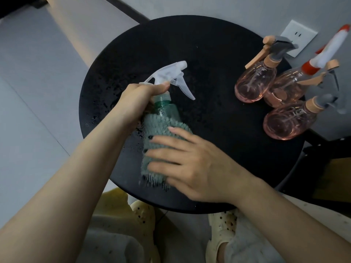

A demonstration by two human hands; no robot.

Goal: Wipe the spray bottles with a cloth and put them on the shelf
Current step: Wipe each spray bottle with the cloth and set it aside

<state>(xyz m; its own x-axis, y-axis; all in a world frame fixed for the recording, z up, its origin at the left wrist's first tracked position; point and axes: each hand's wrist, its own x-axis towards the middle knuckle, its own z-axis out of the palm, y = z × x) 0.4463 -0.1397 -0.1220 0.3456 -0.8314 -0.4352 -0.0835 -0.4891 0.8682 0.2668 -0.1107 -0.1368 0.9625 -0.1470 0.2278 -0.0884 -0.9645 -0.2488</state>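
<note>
head view, steeply downward, close, perhaps tilted

Dim indoor light, wide-angle bending at edges, slight motion blur

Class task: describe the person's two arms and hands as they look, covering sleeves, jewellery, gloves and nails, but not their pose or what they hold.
Both forearms are bare to the frame edge, with no sleeves showing. The left hand and right hand wear no gloves, and no rings, watch or bracelets show. The nails look short; whether they are polished cannot be told.
</note>
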